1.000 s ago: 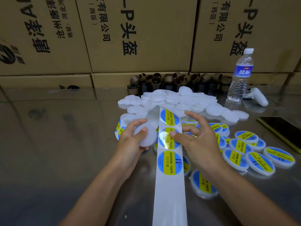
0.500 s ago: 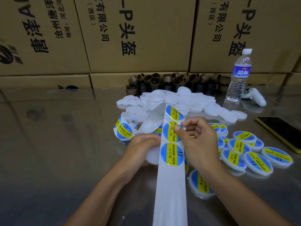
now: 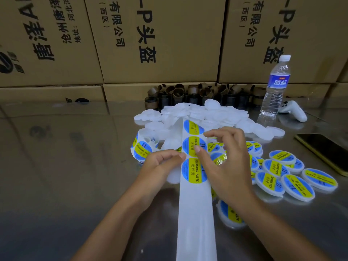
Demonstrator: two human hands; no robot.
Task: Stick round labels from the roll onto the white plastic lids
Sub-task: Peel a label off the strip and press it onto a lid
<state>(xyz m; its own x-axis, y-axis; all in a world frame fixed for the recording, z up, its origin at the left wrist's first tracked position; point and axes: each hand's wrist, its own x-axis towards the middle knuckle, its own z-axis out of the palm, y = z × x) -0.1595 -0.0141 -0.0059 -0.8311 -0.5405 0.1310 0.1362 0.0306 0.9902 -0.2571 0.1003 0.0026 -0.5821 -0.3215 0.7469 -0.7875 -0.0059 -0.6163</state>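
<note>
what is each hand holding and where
Left hand grips a blank white lid by its rim; right hand pinches the middle label at its right edge.

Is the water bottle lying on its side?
No, the bottle stands upright on the table, with its white cap on top.

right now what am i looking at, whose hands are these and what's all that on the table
One camera, worn on a person's head, looks down at their bare hands; there is no machine. The left hand holds a blank lid partly under the backing strip, which runs from the label roll. The right hand pinches the middle label, seemingly to peel it. Behind lies a pile of blank lids; to the right, labelled lids, a water bottle, a phone and a white controller. Cardboard boxes stand behind.
</note>
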